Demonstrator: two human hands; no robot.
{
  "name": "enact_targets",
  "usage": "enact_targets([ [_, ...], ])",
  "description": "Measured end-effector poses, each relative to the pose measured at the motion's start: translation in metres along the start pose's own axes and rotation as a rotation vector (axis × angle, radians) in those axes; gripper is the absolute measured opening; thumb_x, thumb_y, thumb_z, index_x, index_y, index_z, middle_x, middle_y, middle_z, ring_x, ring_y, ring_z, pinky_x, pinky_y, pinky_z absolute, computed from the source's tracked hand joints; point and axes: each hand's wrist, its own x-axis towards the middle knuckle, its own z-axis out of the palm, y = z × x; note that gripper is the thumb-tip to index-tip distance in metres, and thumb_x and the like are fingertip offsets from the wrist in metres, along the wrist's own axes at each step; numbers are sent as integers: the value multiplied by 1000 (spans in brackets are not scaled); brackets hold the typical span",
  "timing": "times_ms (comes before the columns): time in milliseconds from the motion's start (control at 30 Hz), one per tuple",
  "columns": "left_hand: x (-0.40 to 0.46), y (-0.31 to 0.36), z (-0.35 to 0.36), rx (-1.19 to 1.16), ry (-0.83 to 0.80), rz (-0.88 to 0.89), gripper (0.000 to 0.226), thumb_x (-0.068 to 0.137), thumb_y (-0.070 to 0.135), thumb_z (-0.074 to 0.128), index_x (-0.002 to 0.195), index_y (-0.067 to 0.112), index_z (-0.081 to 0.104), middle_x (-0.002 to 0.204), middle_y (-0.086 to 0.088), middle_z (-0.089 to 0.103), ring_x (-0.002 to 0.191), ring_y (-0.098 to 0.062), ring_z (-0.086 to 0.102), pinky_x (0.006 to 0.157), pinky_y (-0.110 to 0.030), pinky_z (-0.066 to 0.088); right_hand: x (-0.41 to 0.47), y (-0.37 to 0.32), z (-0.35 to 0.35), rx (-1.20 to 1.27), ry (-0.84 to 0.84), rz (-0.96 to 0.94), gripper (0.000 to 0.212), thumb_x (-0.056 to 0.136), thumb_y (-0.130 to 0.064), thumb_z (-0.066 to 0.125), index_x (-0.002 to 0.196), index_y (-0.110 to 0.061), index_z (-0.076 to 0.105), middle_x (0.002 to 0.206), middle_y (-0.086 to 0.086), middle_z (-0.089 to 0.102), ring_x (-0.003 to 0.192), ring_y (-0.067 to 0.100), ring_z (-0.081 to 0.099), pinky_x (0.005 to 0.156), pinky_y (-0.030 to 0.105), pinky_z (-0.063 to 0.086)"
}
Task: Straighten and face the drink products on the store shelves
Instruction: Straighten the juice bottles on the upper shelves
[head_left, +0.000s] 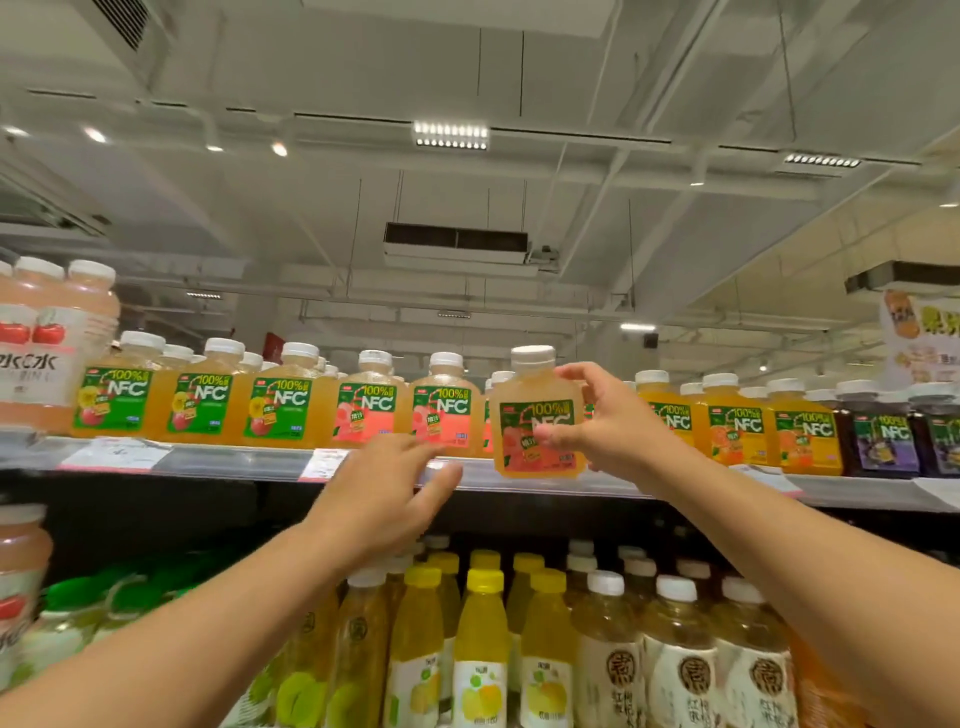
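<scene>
My right hand (597, 421) grips a peach NFC juice bottle (524, 436) with a white cap, held slightly tilted at the front edge of the top shelf (234, 460). Its label faces me. My left hand (389, 493) reaches up with fingers spread and relaxed, just below two more peach NFC bottles (441, 410) standing on the shelf; it holds nothing. A row of apple NFC bottles (200, 397) stands to the left, orange NFC bottles (737, 421) to the right.
Dark grape NFC bottles (883, 436) fill the far right of the top shelf, large pink drink bottles (57, 338) the far left. The lower shelf holds yellow-capped juice bottles (483, 639) and white-capped tea bottles (675, 654). Price tags line the shelf edge.
</scene>
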Motion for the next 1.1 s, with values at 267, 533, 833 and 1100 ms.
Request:
enact_targets([
  [267,-28,-24,48,522,-33,33,90,86,53,36,150,23,-21,161,0,-21,147,-20,-20,113,-40,-22,48,29,6,-44,66,133,56,76,-25,82,120,-27,48,96,0,68,72,16,66,45,24,46],
  [533,-25,-22,51,447,27,85,99,36,40,82,128,8,61,133,-15,59,122,-35,57,102,-48,27,71,34,30,-307,37,57,63,84,-36,72,137,-25,40,109,2,63,77,16,62,57,30,53],
  [833,-26,-26,61,432,131,95,103,36,31,81,130,10,43,133,-16,58,127,-31,39,102,-50,28,79,22,21,-946,-58,12,60,86,-63,54,130,-24,45,118,2,64,101,24,60,76,36,50],
  [1100,-27,-24,59,445,103,71,102,38,32,81,131,9,44,134,-16,58,124,-36,54,103,-50,27,84,32,31,-1047,14,43,68,74,-61,71,123,-23,45,114,3,62,101,26,60,71,37,44],
])
